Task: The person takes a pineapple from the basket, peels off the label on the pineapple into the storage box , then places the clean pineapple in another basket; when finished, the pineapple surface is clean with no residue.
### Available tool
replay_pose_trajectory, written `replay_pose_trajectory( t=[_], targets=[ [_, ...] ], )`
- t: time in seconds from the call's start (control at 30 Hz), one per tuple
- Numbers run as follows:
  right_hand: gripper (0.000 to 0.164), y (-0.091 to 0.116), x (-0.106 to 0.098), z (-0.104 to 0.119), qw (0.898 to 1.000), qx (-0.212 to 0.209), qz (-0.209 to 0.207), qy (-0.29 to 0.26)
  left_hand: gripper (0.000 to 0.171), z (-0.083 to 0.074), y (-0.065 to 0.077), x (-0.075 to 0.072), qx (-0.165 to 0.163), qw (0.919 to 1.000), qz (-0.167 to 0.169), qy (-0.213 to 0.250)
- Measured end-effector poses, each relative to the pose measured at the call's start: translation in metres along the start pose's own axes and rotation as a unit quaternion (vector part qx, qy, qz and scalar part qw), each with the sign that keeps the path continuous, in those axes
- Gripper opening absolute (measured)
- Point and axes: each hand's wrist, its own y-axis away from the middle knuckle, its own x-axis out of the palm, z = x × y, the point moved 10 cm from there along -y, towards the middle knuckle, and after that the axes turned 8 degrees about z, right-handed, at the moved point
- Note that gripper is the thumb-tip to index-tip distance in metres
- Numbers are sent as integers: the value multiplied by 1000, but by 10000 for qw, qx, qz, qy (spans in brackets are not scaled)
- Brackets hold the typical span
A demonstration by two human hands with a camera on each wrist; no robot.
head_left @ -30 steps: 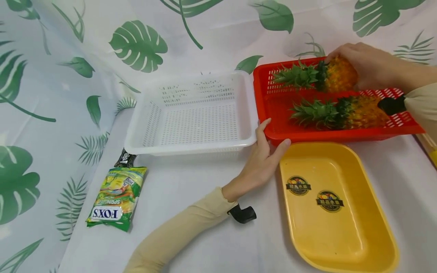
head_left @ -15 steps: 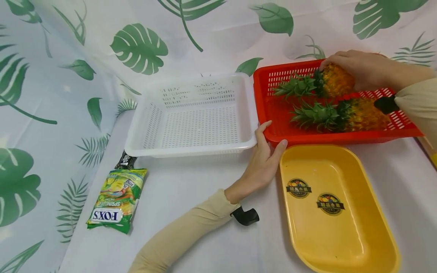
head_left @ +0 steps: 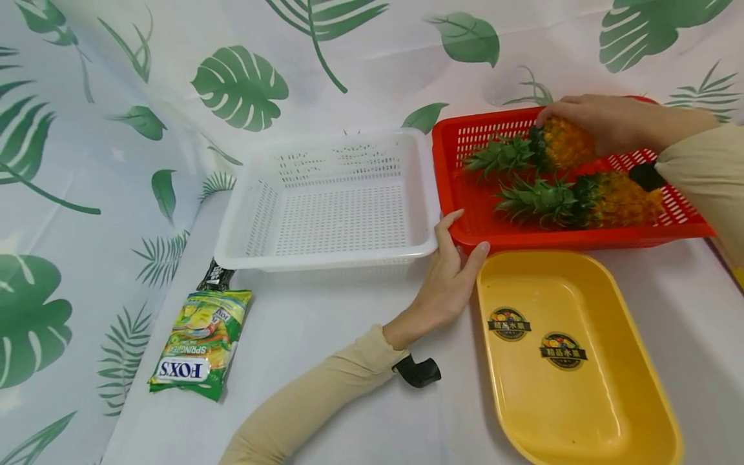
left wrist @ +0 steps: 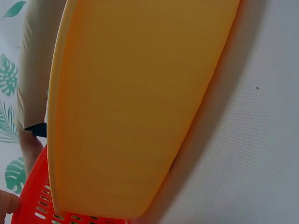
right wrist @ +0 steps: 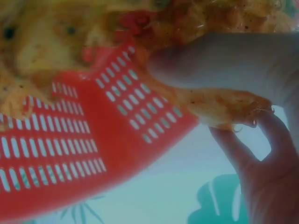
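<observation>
In the head view, my right hand [head_left: 610, 123] grips the orange body of a pineapple [head_left: 562, 143] at the back of the red basket [head_left: 467, 206], its green crown pointing left. A second pineapple [head_left: 624, 199] lies in front of it in the same basket, also crown to the left. My left hand [head_left: 438, 287] holds the basket's front left corner, thumb on the front side and a finger along the left side. In the right wrist view, fingers and thumb curl round the pineapple [right wrist: 219, 105]. The left wrist view shows only a small part of the left hand [left wrist: 8, 203].
Left of the red basket stands a white perforated basket [head_left: 331, 258]. A yellow tray [head_left: 549, 413] with two fruit stickers sits just in front of the red basket. At the far left lie a green Fox's candy bag [head_left: 200, 342] and a small black packet [head_left: 216, 276].
My right hand has moved down and slightly left with its pineapple, deeper into the red basket. My left hand stays at the corner. The head view has shifted slightly.
</observation>
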Motion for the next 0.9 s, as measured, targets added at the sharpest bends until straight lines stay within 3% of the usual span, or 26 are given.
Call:
replay_pose_trajectory(
  t=[0.43, 0.9],
  targets=[
    [99, 0, 19, -18, 9952, 445, 607, -630, 63, -1, 1, -2, 62, 10000, -24, 20],
    [87, -7, 18, -3, 9920, 330, 1157, -382, 64, -4, 3, -2, 202, 9998, -23, -10]
  ],
)
